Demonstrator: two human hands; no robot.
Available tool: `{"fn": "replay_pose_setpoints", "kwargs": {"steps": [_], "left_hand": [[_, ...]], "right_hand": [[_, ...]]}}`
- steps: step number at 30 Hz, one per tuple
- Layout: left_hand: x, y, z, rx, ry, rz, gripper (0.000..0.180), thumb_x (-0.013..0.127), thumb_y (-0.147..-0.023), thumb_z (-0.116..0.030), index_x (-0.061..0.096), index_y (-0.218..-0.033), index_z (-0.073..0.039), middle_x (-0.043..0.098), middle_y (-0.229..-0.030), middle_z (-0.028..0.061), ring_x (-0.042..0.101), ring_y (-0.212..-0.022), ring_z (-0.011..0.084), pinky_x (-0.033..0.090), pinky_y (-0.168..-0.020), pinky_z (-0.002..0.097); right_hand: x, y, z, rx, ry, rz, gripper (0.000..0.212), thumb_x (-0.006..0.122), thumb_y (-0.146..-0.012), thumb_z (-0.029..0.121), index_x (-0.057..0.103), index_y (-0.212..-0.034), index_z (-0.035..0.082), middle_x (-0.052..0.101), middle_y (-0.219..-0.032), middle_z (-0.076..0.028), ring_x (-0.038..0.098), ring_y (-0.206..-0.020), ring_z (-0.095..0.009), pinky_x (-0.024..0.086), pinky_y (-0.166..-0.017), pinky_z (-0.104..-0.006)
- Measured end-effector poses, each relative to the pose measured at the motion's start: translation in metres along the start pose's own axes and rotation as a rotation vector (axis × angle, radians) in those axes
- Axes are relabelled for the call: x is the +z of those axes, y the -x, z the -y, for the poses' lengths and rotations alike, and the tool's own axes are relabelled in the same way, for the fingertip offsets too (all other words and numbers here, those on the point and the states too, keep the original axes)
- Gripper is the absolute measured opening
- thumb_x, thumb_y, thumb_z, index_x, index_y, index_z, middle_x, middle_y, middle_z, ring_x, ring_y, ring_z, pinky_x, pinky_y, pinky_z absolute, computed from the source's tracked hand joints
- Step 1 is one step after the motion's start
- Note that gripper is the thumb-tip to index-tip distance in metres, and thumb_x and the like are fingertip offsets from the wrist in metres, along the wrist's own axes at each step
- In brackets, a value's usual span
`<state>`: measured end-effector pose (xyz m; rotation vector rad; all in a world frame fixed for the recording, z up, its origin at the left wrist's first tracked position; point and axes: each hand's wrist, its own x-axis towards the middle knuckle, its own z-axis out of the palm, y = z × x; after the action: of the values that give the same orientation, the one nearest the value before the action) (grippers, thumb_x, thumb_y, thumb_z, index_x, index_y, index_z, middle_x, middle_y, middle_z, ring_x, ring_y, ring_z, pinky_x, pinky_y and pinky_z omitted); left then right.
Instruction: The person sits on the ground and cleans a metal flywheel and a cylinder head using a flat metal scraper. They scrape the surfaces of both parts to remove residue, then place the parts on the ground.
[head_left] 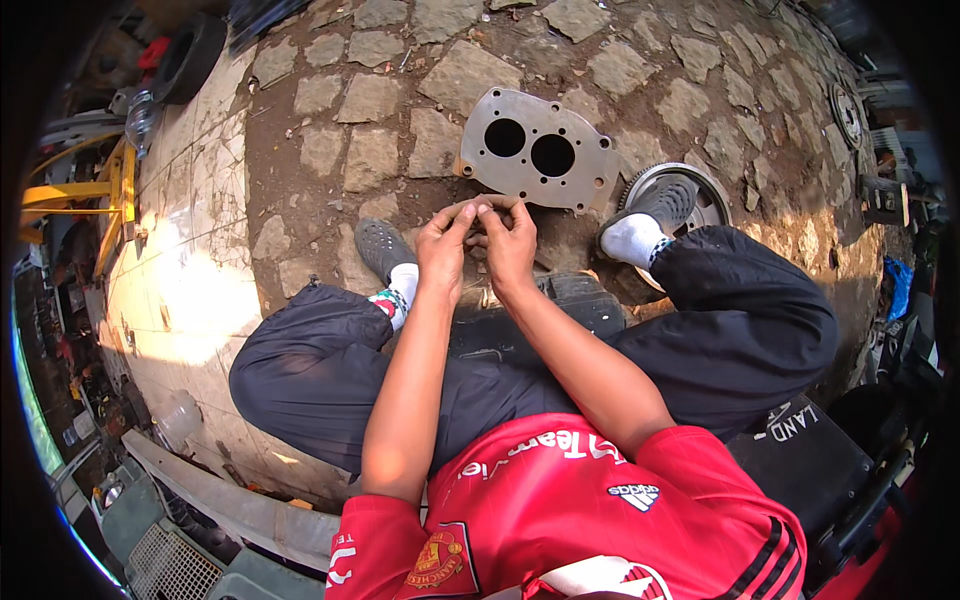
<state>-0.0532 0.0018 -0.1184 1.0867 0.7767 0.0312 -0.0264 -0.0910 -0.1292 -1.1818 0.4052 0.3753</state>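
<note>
My left hand and my right hand are close together in front of my knees, fingertips pinched and almost touching. Whatever they hold is too small and too covered by the fingers to make out. Just beyond them, a grey metal engine cylinder block rests on the ground, its flat face turned up. Two large round bores and several small bolt holes show in that face. Neither hand appears to touch the block.
A toothed metal flywheel lies by my right shoe. Below my hands is a dark object, partly hidden. Uneven paving stones cover the ground, with pale tiles at left. A yellow metal frame and a tyre stand far left.
</note>
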Motion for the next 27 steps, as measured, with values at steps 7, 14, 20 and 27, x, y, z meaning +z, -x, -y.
{"fn": "replay_pose_setpoints", "kwargs": {"steps": [7,14,20,27], "left_hand": [[0.031,-0.012,0.019,0.047,-0.042,-0.07,0.024,0.074,-0.102,-0.021,0.08,-0.113,0.001,0.079,-0.108,0.0072,0.071,-0.092,0.0133,0.056,-0.08,0.0278],[0.003,-0.055,0.034,0.525,-0.586,-0.499,0.024,0.065,-0.105,-0.019,0.074,-0.118,-0.001,0.075,-0.101,0.0114,0.072,-0.088,0.0178,0.061,-0.074,0.0325],[0.005,-0.082,0.006,0.099,-0.147,-0.192,0.026,0.072,-0.101,-0.018,0.075,-0.122,-0.002,0.077,-0.103,0.0113,0.074,-0.09,0.017,0.062,-0.072,0.0326],[0.008,-0.08,0.022,-0.03,0.08,-0.174,0.033,0.077,-0.098,-0.021,0.073,-0.123,0.002,0.079,-0.104,0.0111,0.073,-0.09,0.0165,0.056,-0.081,0.0315]], "right_hand": [[-0.02,-0.017,0.014,0.006,0.016,-0.032,0.021,0.075,-0.102,0.019,0.071,-0.115,0.003,0.074,-0.105,-0.006,0.07,-0.091,-0.012,0.059,-0.069,-0.0268],[-0.004,-0.048,0.058,-0.105,0.804,-0.126,0.022,0.082,-0.094,0.023,0.078,-0.105,0.005,0.078,-0.085,-0.005,0.072,-0.076,-0.013,0.056,-0.069,-0.0302],[0.021,-0.05,0.027,-0.459,0.903,-0.256,0.022,0.085,-0.088,0.019,0.079,-0.101,0.002,0.081,-0.089,-0.015,0.079,-0.079,-0.022,0.058,-0.076,-0.0358],[0.028,-0.043,0.014,-0.48,0.91,-0.311,0.022,0.084,-0.088,0.018,0.078,-0.098,0.0,0.08,-0.09,-0.016,0.079,-0.08,-0.026,0.059,-0.078,-0.0382]]}}
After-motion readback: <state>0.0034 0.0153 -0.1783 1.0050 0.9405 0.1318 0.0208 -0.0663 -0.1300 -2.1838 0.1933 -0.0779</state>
